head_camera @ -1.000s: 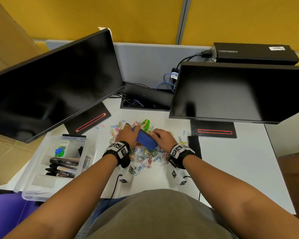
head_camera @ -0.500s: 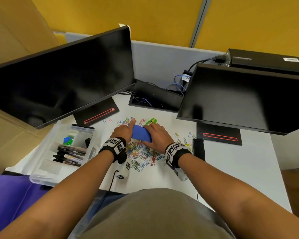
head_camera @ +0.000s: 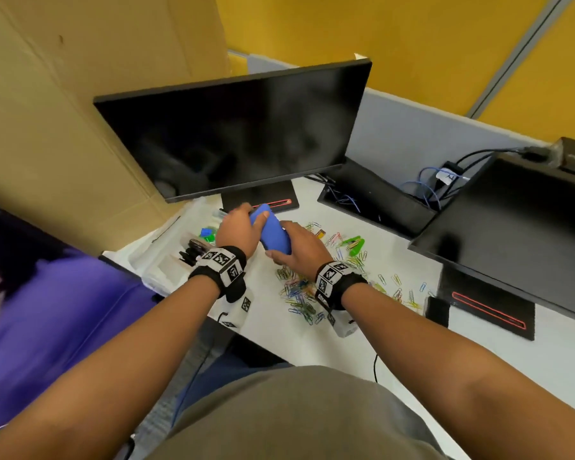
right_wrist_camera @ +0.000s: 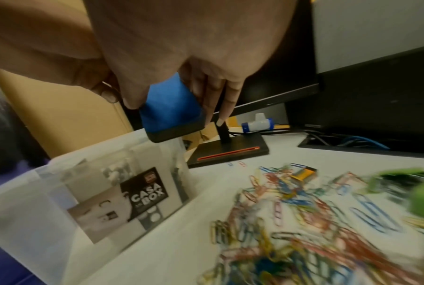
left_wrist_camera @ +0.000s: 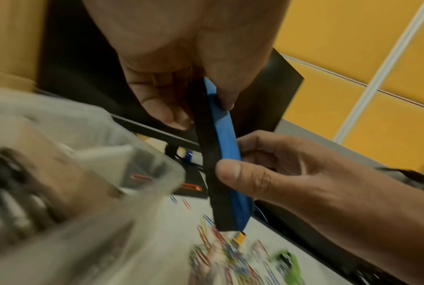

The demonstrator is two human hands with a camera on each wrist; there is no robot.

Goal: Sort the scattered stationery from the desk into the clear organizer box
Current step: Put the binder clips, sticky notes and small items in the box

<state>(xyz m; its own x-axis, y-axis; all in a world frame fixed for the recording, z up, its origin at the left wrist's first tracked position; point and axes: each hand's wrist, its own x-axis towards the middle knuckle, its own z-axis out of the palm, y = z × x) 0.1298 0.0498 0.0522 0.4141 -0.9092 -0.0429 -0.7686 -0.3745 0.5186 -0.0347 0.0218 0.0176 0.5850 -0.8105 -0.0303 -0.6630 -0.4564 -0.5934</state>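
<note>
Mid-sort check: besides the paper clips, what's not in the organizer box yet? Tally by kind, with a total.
Blue eraser, held by left hand and right hand: 1
Green stapler: 1
Small yellow box: 1
Flat black item, kind unclear: 1
Total: 4
Paper clips: too many to count.

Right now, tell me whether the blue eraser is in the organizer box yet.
Not yet: both hands hold the blue eraser in the air, near the clear organizer box.
</note>
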